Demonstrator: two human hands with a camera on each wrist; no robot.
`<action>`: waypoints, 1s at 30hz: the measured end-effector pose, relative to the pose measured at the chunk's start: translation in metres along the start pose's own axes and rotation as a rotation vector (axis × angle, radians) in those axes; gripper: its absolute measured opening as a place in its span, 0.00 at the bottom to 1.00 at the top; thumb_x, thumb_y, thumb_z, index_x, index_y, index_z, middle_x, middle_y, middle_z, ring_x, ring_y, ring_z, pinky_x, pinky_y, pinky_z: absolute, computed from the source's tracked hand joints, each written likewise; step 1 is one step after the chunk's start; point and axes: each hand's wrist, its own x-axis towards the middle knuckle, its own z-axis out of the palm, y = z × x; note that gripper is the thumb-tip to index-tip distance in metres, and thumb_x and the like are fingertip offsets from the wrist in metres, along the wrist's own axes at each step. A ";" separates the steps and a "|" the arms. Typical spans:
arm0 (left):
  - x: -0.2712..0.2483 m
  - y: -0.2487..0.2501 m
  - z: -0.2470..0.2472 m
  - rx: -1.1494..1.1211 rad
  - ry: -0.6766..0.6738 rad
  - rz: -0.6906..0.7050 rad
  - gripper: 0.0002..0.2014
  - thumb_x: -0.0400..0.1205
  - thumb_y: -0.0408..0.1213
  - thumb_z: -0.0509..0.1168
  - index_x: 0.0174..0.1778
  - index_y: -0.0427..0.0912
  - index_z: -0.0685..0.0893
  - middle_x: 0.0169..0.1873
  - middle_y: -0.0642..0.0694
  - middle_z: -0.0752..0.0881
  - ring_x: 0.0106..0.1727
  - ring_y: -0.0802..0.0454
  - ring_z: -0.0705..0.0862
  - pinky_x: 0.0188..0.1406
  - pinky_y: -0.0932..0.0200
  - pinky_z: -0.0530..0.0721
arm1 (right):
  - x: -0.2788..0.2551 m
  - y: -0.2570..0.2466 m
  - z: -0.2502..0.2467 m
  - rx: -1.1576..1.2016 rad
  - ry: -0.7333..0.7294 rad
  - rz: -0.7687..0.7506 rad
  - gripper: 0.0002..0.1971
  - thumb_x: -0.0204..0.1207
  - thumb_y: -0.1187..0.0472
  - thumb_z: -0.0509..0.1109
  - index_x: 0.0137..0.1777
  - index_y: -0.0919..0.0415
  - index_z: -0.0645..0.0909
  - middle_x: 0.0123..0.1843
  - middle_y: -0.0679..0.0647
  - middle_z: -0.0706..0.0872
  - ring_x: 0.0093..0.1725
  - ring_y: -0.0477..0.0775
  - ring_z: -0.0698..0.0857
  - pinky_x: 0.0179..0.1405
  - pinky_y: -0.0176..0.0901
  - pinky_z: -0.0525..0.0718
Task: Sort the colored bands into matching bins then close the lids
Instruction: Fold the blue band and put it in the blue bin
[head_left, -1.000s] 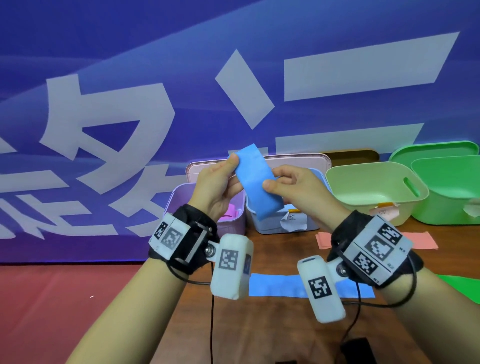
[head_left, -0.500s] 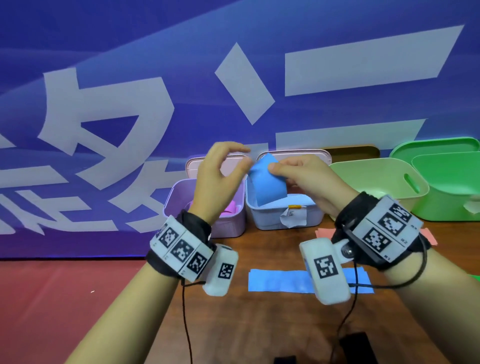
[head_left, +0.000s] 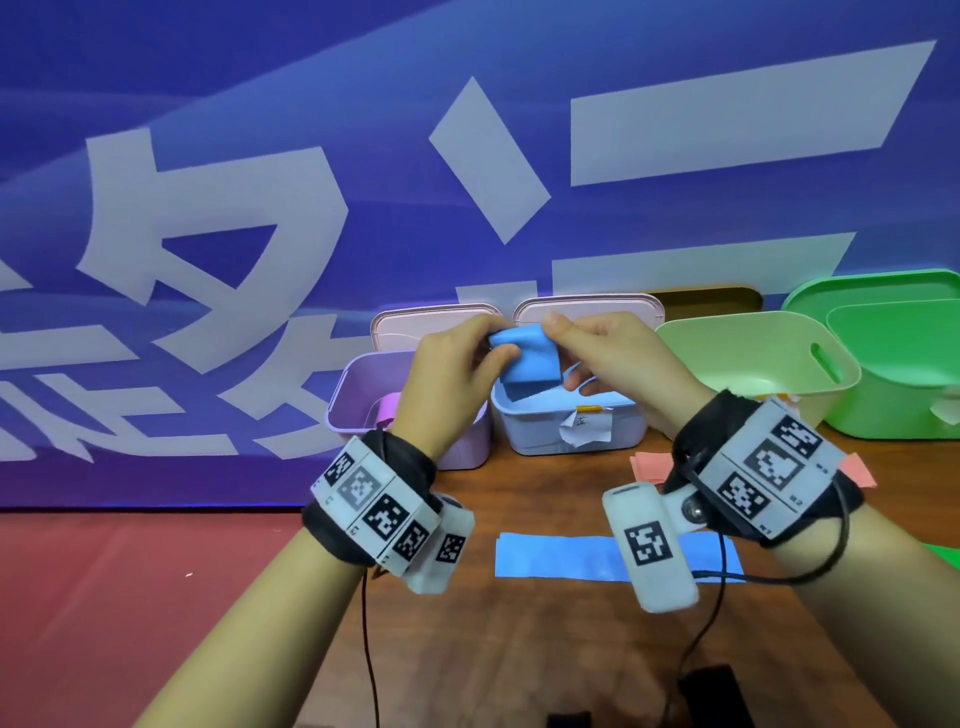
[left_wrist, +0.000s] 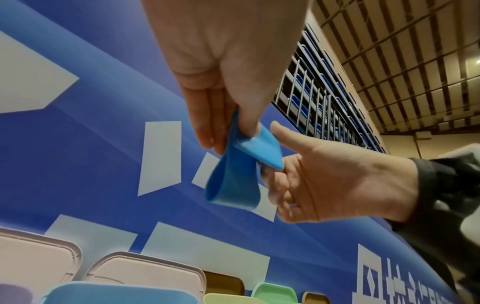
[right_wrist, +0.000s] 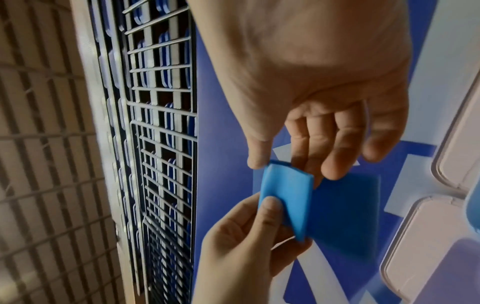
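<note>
Midway at best: folded blue band (head_left: 524, 358) pinched in both grips, left hand (head_left: 457, 374) and right hand (head_left: 618, 358), above open blue bin (head_left: 566, 431). Left to sort: another blue band (head_left: 561, 558) and pink bands (head_left: 649, 465) on tabletop (head_left: 519, 649); lids unclosed.

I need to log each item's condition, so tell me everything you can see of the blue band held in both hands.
The blue band is a wide, smooth, matte strip, rubbery-looking and folded over on itself into a loose loop. The left hand pinches one folded end between thumb and fingers; the right hand pinches the other. It hangs in the air above the open blue bin, touching nothing but the fingers.
</note>
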 end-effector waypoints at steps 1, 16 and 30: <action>0.000 -0.001 0.000 0.001 0.003 -0.029 0.13 0.75 0.39 0.62 0.49 0.37 0.86 0.37 0.44 0.87 0.38 0.48 0.83 0.43 0.53 0.82 | 0.000 0.001 -0.001 -0.046 0.012 -0.019 0.20 0.78 0.45 0.65 0.41 0.63 0.83 0.33 0.52 0.83 0.27 0.47 0.79 0.30 0.32 0.77; 0.010 0.029 0.011 -0.482 -0.164 -0.507 0.09 0.86 0.27 0.56 0.56 0.30 0.81 0.41 0.39 0.84 0.38 0.52 0.85 0.34 0.60 0.89 | 0.002 0.016 -0.020 0.087 0.067 -0.225 0.08 0.72 0.66 0.74 0.46 0.55 0.79 0.39 0.51 0.83 0.35 0.42 0.80 0.31 0.23 0.77; 0.024 0.056 0.048 -0.514 -0.124 -0.534 0.10 0.85 0.25 0.56 0.55 0.33 0.82 0.33 0.45 0.84 0.27 0.62 0.85 0.32 0.69 0.86 | -0.004 0.024 -0.062 0.104 0.024 -0.151 0.03 0.77 0.56 0.69 0.43 0.51 0.80 0.39 0.48 0.84 0.40 0.45 0.83 0.33 0.42 0.83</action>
